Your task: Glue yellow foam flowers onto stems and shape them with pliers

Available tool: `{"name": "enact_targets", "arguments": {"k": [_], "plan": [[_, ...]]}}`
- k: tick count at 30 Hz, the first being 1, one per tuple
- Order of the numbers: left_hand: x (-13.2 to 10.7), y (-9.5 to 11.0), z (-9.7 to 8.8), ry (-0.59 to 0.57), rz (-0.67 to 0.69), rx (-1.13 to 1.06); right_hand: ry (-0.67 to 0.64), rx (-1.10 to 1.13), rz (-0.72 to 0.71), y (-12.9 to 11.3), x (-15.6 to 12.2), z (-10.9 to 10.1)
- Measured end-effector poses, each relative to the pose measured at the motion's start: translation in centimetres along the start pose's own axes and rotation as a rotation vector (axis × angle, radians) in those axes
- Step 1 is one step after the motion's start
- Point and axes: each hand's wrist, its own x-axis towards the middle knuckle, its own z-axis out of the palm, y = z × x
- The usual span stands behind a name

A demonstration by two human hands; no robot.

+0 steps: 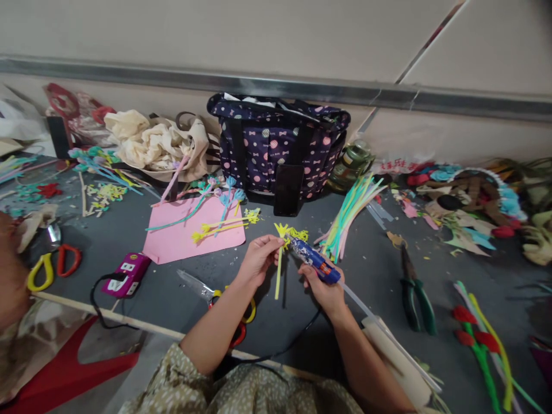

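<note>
My left hand (259,259) is closed in a pinch on a yellow straw flower (280,253), held upright by its stem just above the grey table (172,287). My right hand (324,287) is wrapped round a blue glue gun (314,260), whose nozzle points up-left and touches the frayed yellow head of the flower. A clear glue stick trails from the back of the gun toward the lower right. Both hands sit close together in the middle of the view.
A pink sheet (172,236) holds finished straw flowers. Behind stands a dark dotted bag (276,149). A bundle of coloured straws (349,215) lies right of it, green pliers (416,293) further right, scissors (224,299) under my left arm, a magenta power strip (127,275) at left.
</note>
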Motion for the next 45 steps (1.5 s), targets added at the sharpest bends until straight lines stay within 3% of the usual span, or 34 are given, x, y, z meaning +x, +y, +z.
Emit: {"name": "enact_targets", "arguments": {"k": [45], "plan": [[-0.3, 0.09, -0.14, -0.033, 0.016, 0.009, -0.043, -0.036, 0.009, -0.12, 0.01, -0.29]]}}
